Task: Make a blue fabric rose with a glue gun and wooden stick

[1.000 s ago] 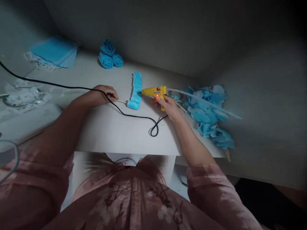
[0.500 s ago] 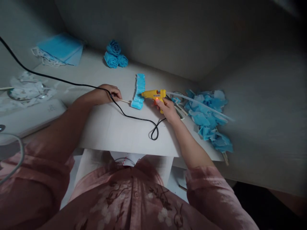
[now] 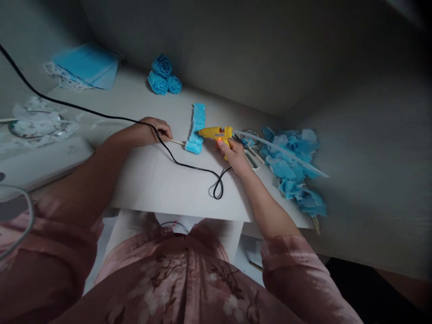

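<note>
My left hand point(image 3: 158, 129) is closed on a thin wooden stick point(image 3: 177, 142). The stick's far end meets the lower end of a blue crinkled strip point(image 3: 199, 118), which lies lengthwise on the white table. In my right hand point(image 3: 234, 155) is a yellow glue gun point(image 3: 216, 132), gripped by its handle, with a red light glowing on it. Its nozzle is at the strip's right edge, low on its length; whether it touches cannot be told. A long translucent glue stick point(image 3: 280, 150) sticks out of the gun's back.
A black cord point(image 3: 101, 117) crosses my left wrist and loops on the table point(image 3: 168, 189). Three blue fabric roses point(image 3: 162, 76) and stacked blue masks point(image 3: 86, 65) stand at the back. Blue fabric flowers point(image 3: 290, 157) and scissors point(image 3: 252, 159) lie right, white scraps point(image 3: 37, 121) left.
The view has shifted very slightly. Both hands, the glue gun and the blue strip keep nearly the same places relative to each other.
</note>
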The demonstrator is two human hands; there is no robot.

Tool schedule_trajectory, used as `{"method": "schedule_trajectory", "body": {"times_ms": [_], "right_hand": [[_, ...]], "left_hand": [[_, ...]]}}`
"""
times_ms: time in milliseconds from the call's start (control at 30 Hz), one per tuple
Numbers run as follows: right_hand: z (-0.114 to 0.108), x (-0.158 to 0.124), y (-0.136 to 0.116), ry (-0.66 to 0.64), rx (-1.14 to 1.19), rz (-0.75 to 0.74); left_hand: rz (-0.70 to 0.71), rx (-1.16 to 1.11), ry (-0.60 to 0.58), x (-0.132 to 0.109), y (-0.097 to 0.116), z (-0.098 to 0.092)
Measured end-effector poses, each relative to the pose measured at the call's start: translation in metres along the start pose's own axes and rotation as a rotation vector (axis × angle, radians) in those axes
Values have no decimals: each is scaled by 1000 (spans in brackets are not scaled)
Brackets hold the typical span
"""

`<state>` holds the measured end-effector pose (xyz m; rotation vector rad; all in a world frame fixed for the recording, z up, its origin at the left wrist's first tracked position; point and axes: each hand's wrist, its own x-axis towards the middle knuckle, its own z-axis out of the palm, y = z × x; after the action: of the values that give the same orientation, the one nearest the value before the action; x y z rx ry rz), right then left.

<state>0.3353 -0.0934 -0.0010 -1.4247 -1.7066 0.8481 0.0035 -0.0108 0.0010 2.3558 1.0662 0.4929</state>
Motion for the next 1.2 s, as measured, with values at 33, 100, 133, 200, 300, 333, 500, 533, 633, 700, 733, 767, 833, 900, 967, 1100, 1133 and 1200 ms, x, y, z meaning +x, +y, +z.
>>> {"method": "schedule_trajectory", "body": {"times_ms": [33,100,133,200,300,333,500,533,633,700,733,767,833,900,967,1100,1133,1200], "right_hand": [[0,0,0,7,3,-5],[0,-1,-1,27,13,-6],[0,-1,-2,25,12,-1],[1,-2,-3,28,11,7],[2,-2,-5,39,11,15],[2,-2,-5,38,7,17],[2,-2,-7,39,-17,6],[2,-2,-7,41,-15,5],[2,-2,-6,38,-6,0],[1,-1,-5,32,-10,-1],[0,-1,-5,33,-15,-2],[-1,-1,-4,33,-21,-3],[-3,-1,-3,37,-32,2],[-6,-1,-3,43,-37,19],[-9,-2,-4,41,-38,31],[-12,-2,-5,34,-30,7],[-12,-2,-5,32,-30,2],[-14,-1,-4,30,-36,-11]], "left_hand": [[-3,1,-2,0,0,0],[-5,3,-6,-1,1,-1],[-6,5,-6,-1,2,-1],[-11,7,-7,-1,2,-1],[-19,7,-8,-1,2,-1],[-19,5,-11,-1,1,-1],[-35,9,-18,0,1,0],[-39,13,-15,0,1,0],[-38,13,-12,-1,2,0],[-33,4,-13,-1,1,0],[-30,-1,-15,-1,1,0],[-30,-5,-17,-1,1,0],[-36,-14,-25,-2,3,-1],[-45,-15,-36,-2,6,-3],[-45,-10,-43,-3,9,-4],[-40,-31,-19,-4,12,-4],[-36,-43,-10,-4,11,-4],[-22,-61,3,-4,10,-3]]}}
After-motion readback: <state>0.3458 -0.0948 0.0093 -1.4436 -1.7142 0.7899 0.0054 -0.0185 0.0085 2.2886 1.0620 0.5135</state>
